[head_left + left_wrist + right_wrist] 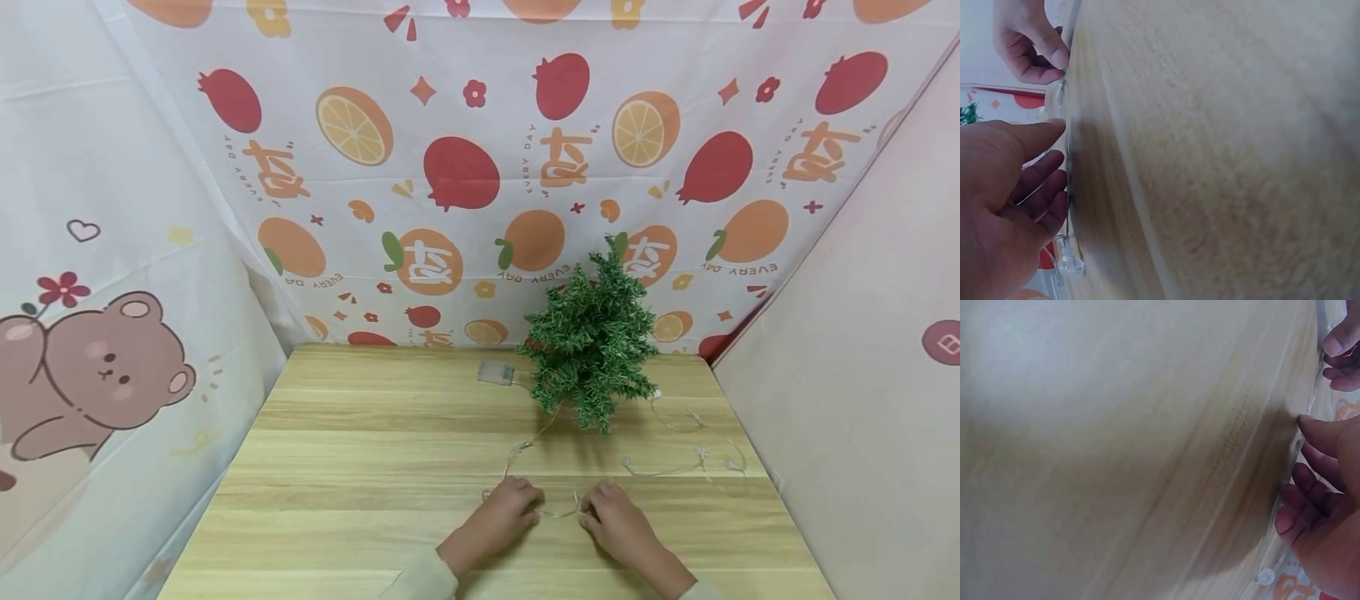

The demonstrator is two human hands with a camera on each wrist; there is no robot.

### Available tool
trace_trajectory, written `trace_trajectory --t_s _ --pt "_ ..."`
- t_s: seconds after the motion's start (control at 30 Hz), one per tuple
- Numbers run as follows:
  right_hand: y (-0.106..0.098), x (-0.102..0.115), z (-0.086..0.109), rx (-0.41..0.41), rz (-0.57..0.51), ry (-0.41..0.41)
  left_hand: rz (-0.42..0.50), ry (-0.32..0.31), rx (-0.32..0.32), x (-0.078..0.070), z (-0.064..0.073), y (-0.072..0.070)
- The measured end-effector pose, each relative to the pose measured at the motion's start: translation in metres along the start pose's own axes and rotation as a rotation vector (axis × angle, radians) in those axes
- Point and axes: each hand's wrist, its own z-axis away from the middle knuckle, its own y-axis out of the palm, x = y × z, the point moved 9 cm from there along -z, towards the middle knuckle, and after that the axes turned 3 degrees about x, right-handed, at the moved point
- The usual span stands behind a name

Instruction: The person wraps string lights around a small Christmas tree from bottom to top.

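A thin string of lights (557, 515) with small clear pendants runs across the tabletop between my two hands. My left hand (506, 515) touches the string at its left, palm side toward the wrist camera, with a gap between thumb and fingers. One clear pendant (1071, 262) hangs by the wire beyond its fingers. My right hand (618, 521) is at the string on the other side, its fingers loosely bent and its thumb apart from them. Near that hand lies another clear pendant (1265, 576). Behind both hands a small green artificial Christmas tree (592, 342) stands upright on the table.
A small box (496, 372), joined to a wire, lies left of the tree. More of the light string (702, 452) curves over the table at the right. A fruit-print cloth (465, 217) hangs behind the wooden table (337, 467), with pale cloths at both sides.
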Motion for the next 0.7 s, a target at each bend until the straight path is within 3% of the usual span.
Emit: trace_trajectory --t_s 0.27,0.47,0.7 --pt "0.002 -0.001 0.002 0.012 -0.027 -0.003 0.014 0.038 -0.013 -0.002 0.000 0.002" --pt "-0.014 0.001 0.001 -0.012 -0.020 0.006 0.033 0.068 -0.017 -0.002 0.001 0.001" --pt "-0.032 0.004 -0.001 -0.038 0.012 -0.063 -0.006 0.089 -0.045 0.001 0.003 -0.004"
